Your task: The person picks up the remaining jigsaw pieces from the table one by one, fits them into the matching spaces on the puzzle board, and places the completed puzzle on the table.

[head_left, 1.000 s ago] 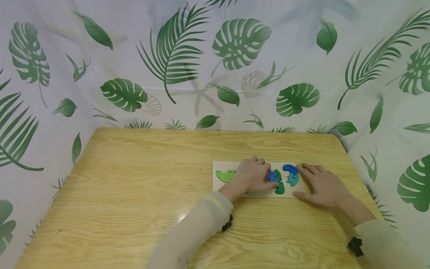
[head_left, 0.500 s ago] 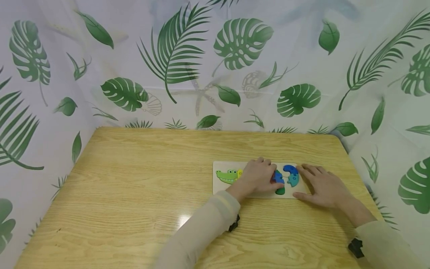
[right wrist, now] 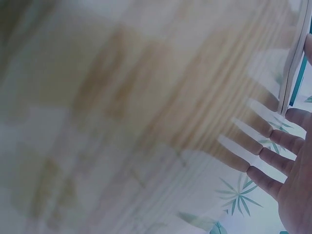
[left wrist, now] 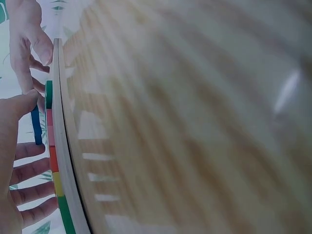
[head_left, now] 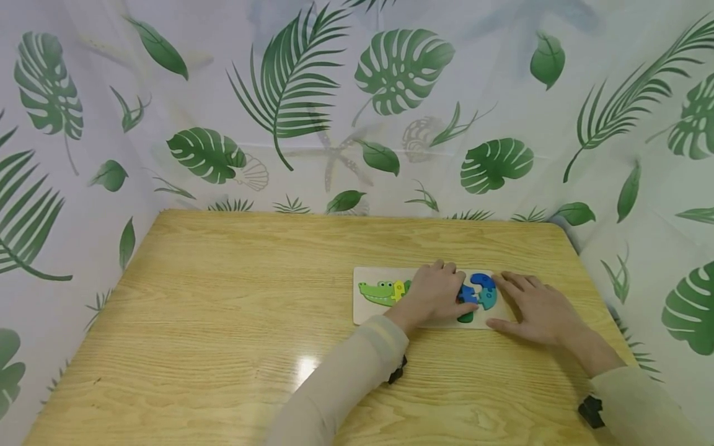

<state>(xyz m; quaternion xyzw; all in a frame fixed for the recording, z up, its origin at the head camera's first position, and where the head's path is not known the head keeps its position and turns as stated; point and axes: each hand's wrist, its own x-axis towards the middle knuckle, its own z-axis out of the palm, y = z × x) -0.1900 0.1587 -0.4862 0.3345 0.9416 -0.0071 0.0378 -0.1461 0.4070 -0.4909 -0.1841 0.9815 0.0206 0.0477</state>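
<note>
My left hand is over the middle of a wooden puzzle board and pinches a blue puzzle piece between thumb and finger, held just above the other pieces. In the head view that hand covers the board's middle pieces. A green crocodile head and a yellow piece lie at the left, a dark green piece under the blue one, and a blue-and-teal tail at the right. My right hand rests by the board's right end, fingers fairly straight, index touching its edge.
The board lies on a wood-grain table, right of its middle. Behind and at both sides hangs a white curtain printed with green leaves. Each wrist carries a small black device.
My left hand has shifted right along the board with the blue piece, uncovering the yellow piece beside the crocodile head. The right hand has stayed at the board's right end.
</note>
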